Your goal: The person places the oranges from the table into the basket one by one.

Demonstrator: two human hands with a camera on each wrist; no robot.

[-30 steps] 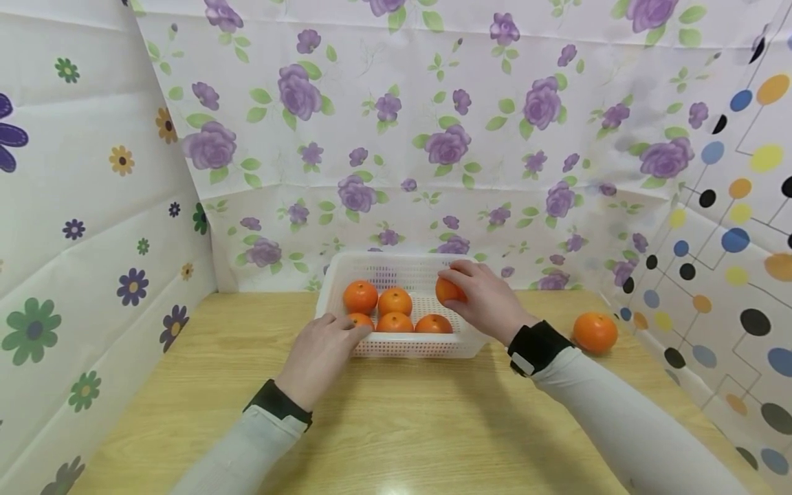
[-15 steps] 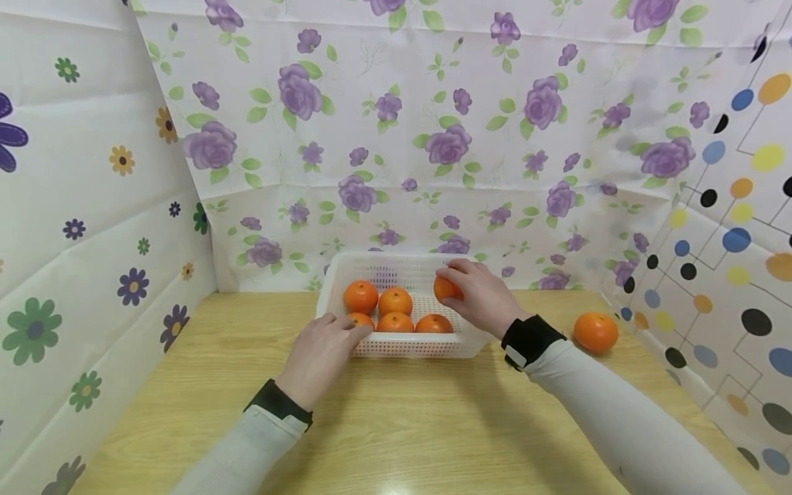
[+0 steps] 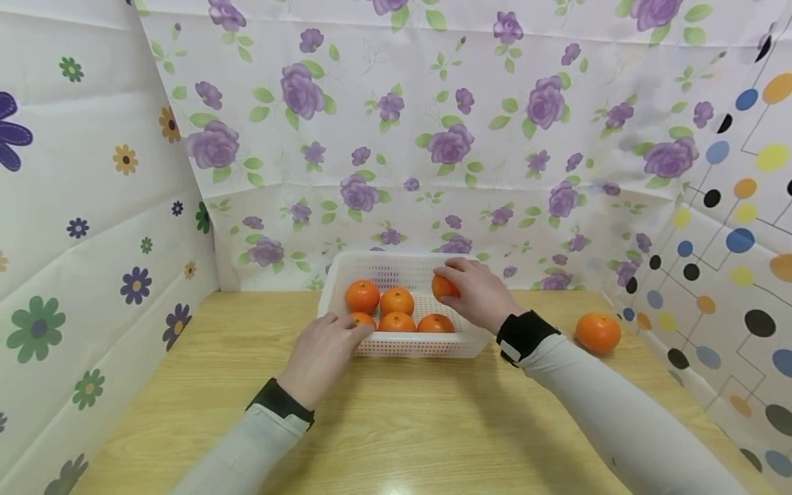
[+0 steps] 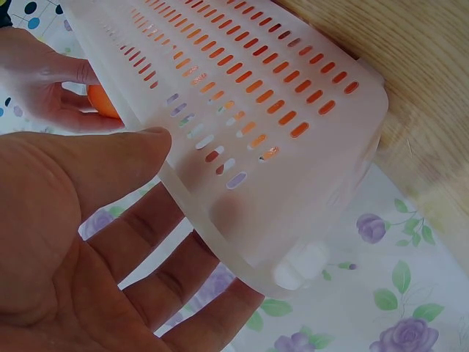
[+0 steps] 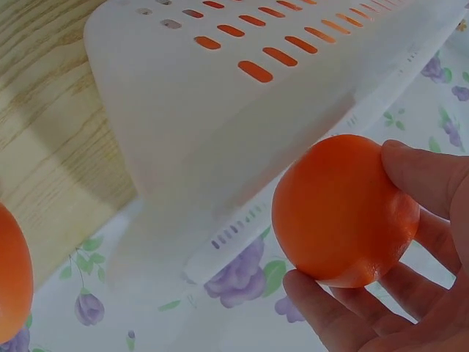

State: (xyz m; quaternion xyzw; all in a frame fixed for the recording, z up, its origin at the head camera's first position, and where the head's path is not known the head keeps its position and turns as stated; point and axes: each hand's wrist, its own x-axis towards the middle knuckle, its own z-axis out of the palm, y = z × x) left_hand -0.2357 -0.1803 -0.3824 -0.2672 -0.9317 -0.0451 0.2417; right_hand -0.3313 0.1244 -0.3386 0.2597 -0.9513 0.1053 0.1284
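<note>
A white plastic basket [image 3: 421,338] with slotted walls sits toward the back of the table. Several oranges [image 3: 397,302] lie inside, mostly in its left and middle. My left hand [image 3: 322,350] grips the front left rim; in the left wrist view its thumb [image 4: 139,158] is on the near side and the other fingers reach behind the wall. Over the basket's right part, my right hand [image 3: 482,294] holds another orange [image 5: 341,213] between thumb and fingers. Part of that fruit is hidden by the hand in the head view.
One loose orange [image 3: 598,333] rests on the wooden table [image 3: 396,419], right of the basket. Behind the table hangs a cloth with purple flowers [image 3: 450,146]. Patterned sheets [image 3: 742,275] close off the left and right sides.
My right hand, with the orange in it, has drifted slightly left over the basket. The left hand keeps its place on the rim.
</note>
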